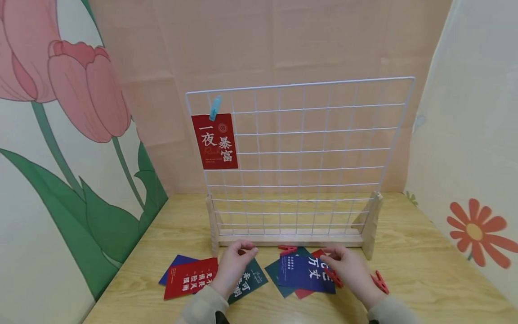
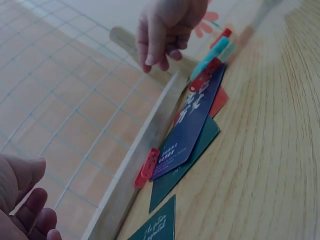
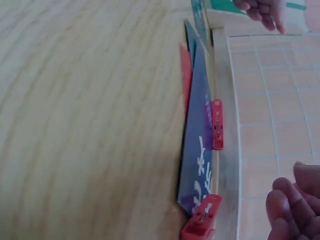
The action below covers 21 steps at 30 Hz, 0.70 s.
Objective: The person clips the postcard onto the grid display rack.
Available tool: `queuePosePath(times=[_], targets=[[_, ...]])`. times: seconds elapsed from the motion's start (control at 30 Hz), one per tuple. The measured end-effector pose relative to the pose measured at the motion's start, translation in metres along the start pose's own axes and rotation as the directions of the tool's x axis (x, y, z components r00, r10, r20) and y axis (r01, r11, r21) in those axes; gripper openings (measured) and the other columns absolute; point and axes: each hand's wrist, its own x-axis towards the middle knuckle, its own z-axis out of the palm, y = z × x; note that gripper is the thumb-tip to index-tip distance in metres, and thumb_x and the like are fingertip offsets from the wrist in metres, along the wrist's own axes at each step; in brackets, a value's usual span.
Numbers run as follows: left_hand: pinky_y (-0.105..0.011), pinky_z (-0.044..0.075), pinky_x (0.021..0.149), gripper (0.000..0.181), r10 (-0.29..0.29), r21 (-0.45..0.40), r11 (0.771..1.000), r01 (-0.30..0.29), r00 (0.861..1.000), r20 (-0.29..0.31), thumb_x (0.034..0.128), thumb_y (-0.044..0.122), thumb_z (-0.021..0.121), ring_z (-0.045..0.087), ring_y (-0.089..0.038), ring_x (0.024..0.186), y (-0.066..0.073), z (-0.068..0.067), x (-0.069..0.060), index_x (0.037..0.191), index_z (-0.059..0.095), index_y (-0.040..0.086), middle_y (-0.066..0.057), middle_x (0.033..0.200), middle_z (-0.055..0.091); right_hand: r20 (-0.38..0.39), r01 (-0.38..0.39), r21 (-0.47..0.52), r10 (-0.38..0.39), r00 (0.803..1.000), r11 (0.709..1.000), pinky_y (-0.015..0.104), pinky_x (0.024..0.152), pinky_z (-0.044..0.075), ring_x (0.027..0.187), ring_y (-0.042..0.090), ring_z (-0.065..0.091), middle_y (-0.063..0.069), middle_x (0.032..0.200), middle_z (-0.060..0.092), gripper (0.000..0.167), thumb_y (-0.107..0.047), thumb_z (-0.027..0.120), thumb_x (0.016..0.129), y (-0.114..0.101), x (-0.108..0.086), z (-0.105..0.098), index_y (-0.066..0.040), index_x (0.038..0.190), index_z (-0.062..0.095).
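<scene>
My left hand [image 1: 234,268] hovers over a dark green card [image 1: 252,276], its fingers loosely bent and holding nothing. Beside it lies a red card [image 1: 186,279] on top of a blue one. My right hand [image 1: 352,272], also empty with relaxed fingers, is above the right end of a blue card [image 1: 299,270], which overlaps green and red cards. Red clips lie around this pile: one at its back edge [image 1: 287,249], one on the blue card [image 1: 333,278], another to the right [image 1: 379,282]. A teal clip [image 2: 210,59] shows in the left wrist view.
Behind the cards a white wire grid [image 1: 303,135] stands in a wooden base [image 1: 291,238]. A light blue clip [image 1: 215,108] holds a red card [image 1: 215,144] at the grid's upper left. Walls with printed flowers flank the wooden table [image 1: 421,252].
</scene>
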Motion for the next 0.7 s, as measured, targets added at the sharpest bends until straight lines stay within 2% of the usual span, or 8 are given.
queuePosePath(times=[0.13, 0.3, 0.4, 0.5, 0.7], targets=[[-0.033, 0.044, 0.074, 0.023, -0.026, 0.07, 0.997, 0.025, 0.999, 0.02, 0.0881, 0.022, 0.07, 0.051, -0.021, 0.091, -0.008, -0.002, 0.002, 0.107, 0.065, 0.011, -0.003, 0.108, 0.058, 0.016, 0.001, -0.057, 0.0, 1.0, 0.998, 0.032, 0.064, 0.049, 0.076, 0.016, 0.057, 0.003, 0.087, 0.066, 0.03, -0.019, 0.07, 0.088, 0.005, 0.0, 0.001, -0.002, 0.112, 0.067], [-0.033, 0.042, 0.071, 0.023, -0.037, 0.193, 0.981, 0.035, 0.999, 0.003, 0.0875, 0.018, 0.071, 0.052, -0.02, 0.086, -0.015, 0.0, 0.007, 0.108, 0.066, 0.007, -0.003, 0.107, 0.059, 0.026, 0.038, -0.116, -0.035, 0.999, 0.992, 0.034, 0.065, 0.049, 0.077, 0.017, 0.058, 0.004, 0.088, 0.067, 0.026, -0.018, 0.071, 0.086, 0.012, 0.003, 0.002, -0.004, 0.108, 0.069], [-0.036, 0.043, 0.073, 0.023, -0.042, 0.274, 0.961, 0.041, 0.999, -0.002, 0.0869, 0.017, 0.071, 0.053, -0.02, 0.089, -0.018, 0.0, 0.009, 0.107, 0.067, 0.008, -0.003, 0.106, 0.06, 0.039, 0.046, -0.126, -0.041, 0.998, 0.991, 0.035, 0.067, 0.049, 0.078, 0.017, 0.059, 0.005, 0.091, 0.068, 0.024, -0.019, 0.071, 0.086, 0.016, 0.004, 0.002, -0.004, 0.105, 0.07], [-0.042, 0.044, 0.082, 0.024, -0.047, 0.352, 0.935, 0.043, 0.999, 0.002, 0.0849, 0.019, 0.073, 0.053, -0.022, 0.097, -0.021, -0.002, 0.011, 0.106, 0.068, 0.01, -0.003, 0.107, 0.059, 0.058, 0.046, -0.145, -0.038, 0.998, 0.988, 0.04, 0.071, 0.049, 0.081, 0.017, 0.059, 0.005, 0.093, 0.068, 0.025, -0.021, 0.071, 0.086, 0.019, 0.005, 0.003, -0.004, 0.105, 0.069], [-0.051, 0.04, 0.091, 0.029, -0.054, 0.472, 0.881, 0.036, 0.998, 0.025, 0.0815, 0.023, 0.076, 0.05, -0.028, 0.108, -0.025, -0.006, 0.013, 0.108, 0.067, 0.015, -0.007, 0.114, 0.057, 0.049, 0.074, -0.2, -0.065, 0.997, 0.977, 0.046, 0.077, 0.047, 0.084, 0.019, 0.059, 0.007, 0.095, 0.068, 0.024, -0.022, 0.072, 0.085, 0.022, 0.005, 0.003, -0.004, 0.101, 0.07]])
